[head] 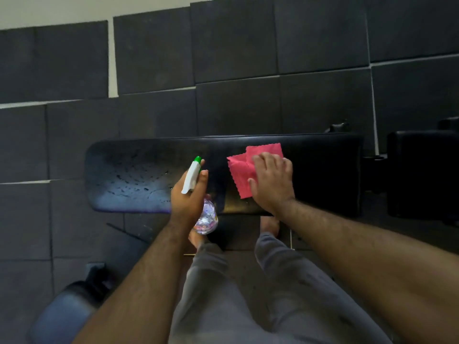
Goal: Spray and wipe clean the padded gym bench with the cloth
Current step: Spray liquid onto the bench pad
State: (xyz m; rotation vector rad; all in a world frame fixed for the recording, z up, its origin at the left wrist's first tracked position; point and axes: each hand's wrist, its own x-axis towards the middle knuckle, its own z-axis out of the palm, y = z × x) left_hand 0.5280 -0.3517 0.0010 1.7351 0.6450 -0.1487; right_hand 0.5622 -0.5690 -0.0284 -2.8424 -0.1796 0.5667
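A black padded gym bench (pixel 139 175) lies crosswise in front of me, its left end wet with spray droplets. My left hand (pixel 187 194) grips a clear spray bottle (pixel 207 217) with a white head and green nozzle, held over the bench's near edge and pointing toward the far side. My right hand (pixel 272 181) lies flat, fingers spread, pressing a pink cloth (pixel 239 170) onto the middle of the pad. The cloth's right part is hidden under the hand.
Dark square floor mats (pixel 236 58) cover the floor around the bench. Another black padded piece (pixel 422 175) stands at the right. A blue and black object (pixel 72 309) sits on the floor at lower left. My grey-trousered legs and bare feet are below the bench.
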